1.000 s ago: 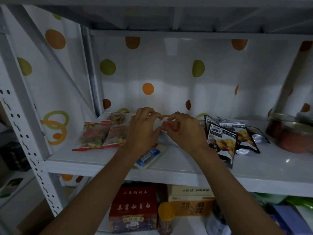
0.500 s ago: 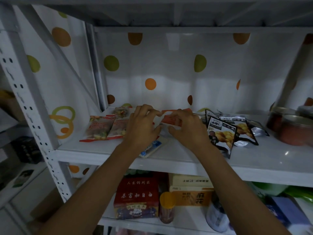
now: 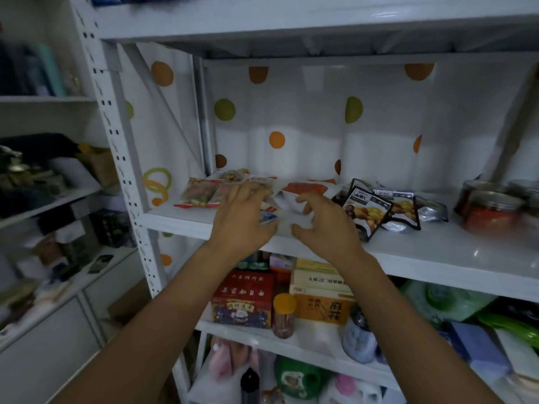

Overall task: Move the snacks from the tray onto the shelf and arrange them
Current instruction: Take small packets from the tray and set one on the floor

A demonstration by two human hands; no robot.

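Left hand (image 3: 243, 220) and right hand (image 3: 326, 225), fingers spread, no longer pinch the red-and-white packet (image 3: 303, 189), apparently placed on the shelf (image 3: 437, 252).

(a) Left hand (image 3: 242, 220): bare, as I see it; fingertips blurred, nails not resolved.
(b) Right hand (image 3: 329, 228): bare; thumb and fingers in view.
(c) Left forearm (image 3: 145, 316), (d) right forearm (image 3: 408, 316): uncovered from wrist to my frame edge; slender, smooth outline.
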